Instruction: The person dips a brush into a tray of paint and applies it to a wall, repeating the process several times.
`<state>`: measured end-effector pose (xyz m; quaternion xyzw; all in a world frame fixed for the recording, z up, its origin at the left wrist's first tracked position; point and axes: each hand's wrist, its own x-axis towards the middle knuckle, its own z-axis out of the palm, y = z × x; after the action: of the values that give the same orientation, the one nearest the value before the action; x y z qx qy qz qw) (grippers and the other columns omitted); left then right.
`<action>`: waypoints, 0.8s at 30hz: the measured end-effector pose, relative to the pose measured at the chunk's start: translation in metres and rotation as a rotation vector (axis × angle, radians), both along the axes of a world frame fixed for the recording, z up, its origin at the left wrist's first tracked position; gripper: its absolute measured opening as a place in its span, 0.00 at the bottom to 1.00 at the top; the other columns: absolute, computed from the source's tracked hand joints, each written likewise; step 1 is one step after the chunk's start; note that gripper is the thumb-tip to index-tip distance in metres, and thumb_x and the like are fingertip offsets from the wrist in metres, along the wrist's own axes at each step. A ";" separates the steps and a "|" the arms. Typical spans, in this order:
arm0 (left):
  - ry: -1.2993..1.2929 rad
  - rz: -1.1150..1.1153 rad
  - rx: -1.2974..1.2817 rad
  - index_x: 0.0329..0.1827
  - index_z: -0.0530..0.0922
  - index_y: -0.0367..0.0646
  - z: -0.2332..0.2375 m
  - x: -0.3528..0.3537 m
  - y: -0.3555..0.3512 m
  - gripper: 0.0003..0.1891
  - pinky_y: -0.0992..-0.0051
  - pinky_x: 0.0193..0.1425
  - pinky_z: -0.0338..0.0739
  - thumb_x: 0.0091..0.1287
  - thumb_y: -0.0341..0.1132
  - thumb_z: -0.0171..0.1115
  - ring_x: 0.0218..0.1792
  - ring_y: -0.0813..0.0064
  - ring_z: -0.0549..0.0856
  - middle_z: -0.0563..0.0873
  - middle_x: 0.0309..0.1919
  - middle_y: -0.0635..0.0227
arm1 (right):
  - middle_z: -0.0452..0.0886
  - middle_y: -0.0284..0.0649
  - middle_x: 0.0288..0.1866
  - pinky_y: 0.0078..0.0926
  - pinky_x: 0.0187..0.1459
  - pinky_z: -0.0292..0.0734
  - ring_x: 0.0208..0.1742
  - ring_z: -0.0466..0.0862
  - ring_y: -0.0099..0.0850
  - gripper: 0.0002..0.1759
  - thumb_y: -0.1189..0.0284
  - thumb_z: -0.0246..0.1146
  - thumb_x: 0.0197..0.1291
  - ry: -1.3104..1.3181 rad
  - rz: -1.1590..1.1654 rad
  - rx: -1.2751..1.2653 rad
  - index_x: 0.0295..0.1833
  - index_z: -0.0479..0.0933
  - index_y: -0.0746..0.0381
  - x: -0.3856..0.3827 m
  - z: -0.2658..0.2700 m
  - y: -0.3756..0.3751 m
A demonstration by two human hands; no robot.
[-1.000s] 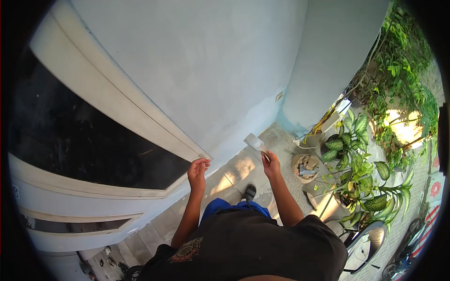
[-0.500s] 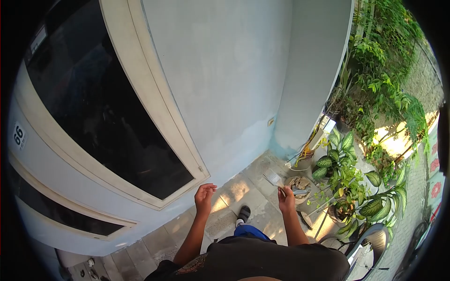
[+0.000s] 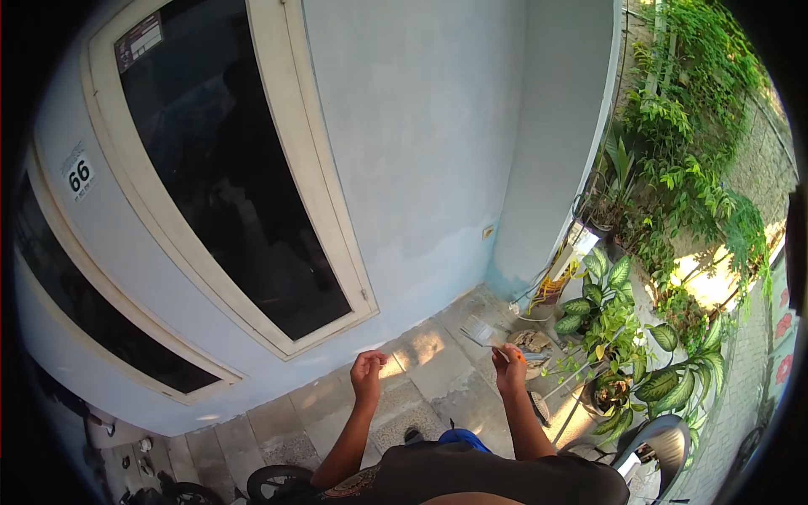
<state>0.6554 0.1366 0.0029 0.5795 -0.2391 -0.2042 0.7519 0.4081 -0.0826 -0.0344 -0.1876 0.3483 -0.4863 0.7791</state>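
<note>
We see a flat paintbrush [image 3: 481, 333], pale bristles pointing up-left, handle gripped in our right hand [image 3: 511, 370].

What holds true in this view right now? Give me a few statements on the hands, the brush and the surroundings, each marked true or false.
1. The right hand holds a paintbrush. True.
2. The left hand grips a paint can. False: it holds nothing, its fingers loosely curled.
3. The paintbrush is pressed against the wall. False: it is held clear of the wall, above the paved floor.
4. A sticker reading 66 sits left of the window. True.
5. Potted plants stand on the person's right side. True.
</note>
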 end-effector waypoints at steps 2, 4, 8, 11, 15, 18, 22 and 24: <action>-0.043 0.053 -0.036 0.48 0.77 0.40 0.003 -0.020 0.012 0.08 0.77 0.47 0.74 0.70 0.30 0.55 0.41 0.78 0.82 0.85 0.40 0.66 | 0.81 0.34 0.39 0.30 0.41 0.80 0.45 0.84 0.37 0.08 0.73 0.66 0.59 0.006 0.030 -0.025 0.43 0.75 0.56 -0.018 0.005 0.005; -0.050 0.046 -0.038 0.48 0.77 0.40 0.013 -0.038 0.019 0.08 0.77 0.47 0.74 0.70 0.30 0.55 0.41 0.77 0.82 0.85 0.40 0.66 | 0.81 0.34 0.39 0.30 0.42 0.80 0.45 0.84 0.36 0.09 0.73 0.66 0.59 0.014 0.054 -0.048 0.43 0.75 0.55 -0.031 0.008 0.007; -0.060 0.033 -0.018 0.48 0.77 0.40 0.018 -0.090 0.026 0.09 0.76 0.48 0.74 0.69 0.32 0.56 0.42 0.77 0.82 0.85 0.42 0.66 | 0.81 0.36 0.39 0.32 0.42 0.80 0.42 0.85 0.35 0.10 0.71 0.66 0.59 0.050 0.065 -0.129 0.45 0.75 0.57 -0.075 0.005 0.015; -0.042 0.046 0.016 0.49 0.77 0.40 0.008 -0.141 0.027 0.09 0.76 0.47 0.74 0.69 0.31 0.56 0.41 0.77 0.82 0.85 0.42 0.66 | 0.81 0.39 0.39 0.32 0.41 0.81 0.40 0.86 0.36 0.12 0.72 0.66 0.59 0.052 0.055 -0.147 0.47 0.75 0.60 -0.113 0.011 0.023; 0.021 0.040 0.041 0.49 0.77 0.41 -0.012 -0.219 0.025 0.08 0.77 0.45 0.74 0.70 0.31 0.55 0.41 0.78 0.82 0.85 0.41 0.66 | 0.82 0.39 0.38 0.32 0.41 0.81 0.39 0.86 0.36 0.11 0.72 0.64 0.60 -0.002 0.089 -0.151 0.47 0.75 0.62 -0.165 0.031 0.035; 0.081 -0.002 0.052 0.49 0.77 0.39 -0.014 -0.271 0.026 0.08 0.78 0.45 0.73 0.70 0.30 0.55 0.40 0.77 0.82 0.86 0.41 0.65 | 0.82 0.39 0.38 0.29 0.38 0.81 0.38 0.86 0.35 0.10 0.72 0.65 0.59 0.027 0.074 -0.145 0.46 0.76 0.60 -0.203 0.041 0.044; 0.068 -0.064 0.061 0.49 0.77 0.40 -0.009 -0.317 0.028 0.08 0.78 0.45 0.73 0.71 0.30 0.55 0.40 0.77 0.82 0.86 0.41 0.65 | 0.82 0.39 0.37 0.29 0.38 0.81 0.37 0.86 0.36 0.11 0.72 0.66 0.60 -0.004 0.029 -0.122 0.47 0.75 0.62 -0.263 0.032 0.048; 0.062 -0.098 0.055 0.49 0.77 0.40 -0.008 -0.328 0.030 0.08 0.78 0.45 0.73 0.71 0.30 0.55 0.40 0.77 0.82 0.85 0.41 0.65 | 0.81 0.39 0.37 0.29 0.38 0.81 0.37 0.86 0.36 0.12 0.72 0.66 0.60 0.008 0.000 -0.100 0.47 0.75 0.62 -0.287 0.028 0.052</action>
<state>0.3275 0.1670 -0.0056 0.5810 -0.2379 -0.2652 0.7318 0.1212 -0.0309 -0.0067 -0.2284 0.3265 -0.5025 0.7672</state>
